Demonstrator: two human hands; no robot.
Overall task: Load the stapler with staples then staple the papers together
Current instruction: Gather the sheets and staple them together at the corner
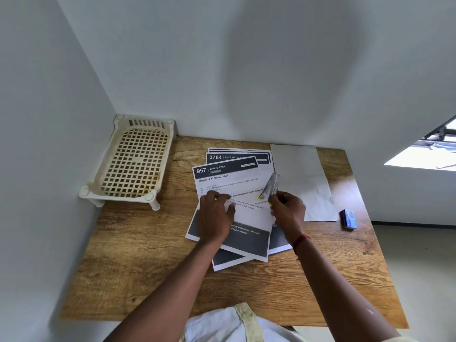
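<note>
Several printed papers with dark headers lie fanned in a loose stack on the wooden table. My left hand rests flat on the top sheet, fingers spread and pressing down. My right hand grips a small silver stapler by its near end; the stapler tilts up and away over the right edge of the stack. A small blue staple box lies on the table to the right, apart from both hands.
A blank white sheet lies right of the stack, toward the wall. A cream plastic lattice rack stands in the back-left corner. White walls close in the back and left. White cloth shows at the near table edge.
</note>
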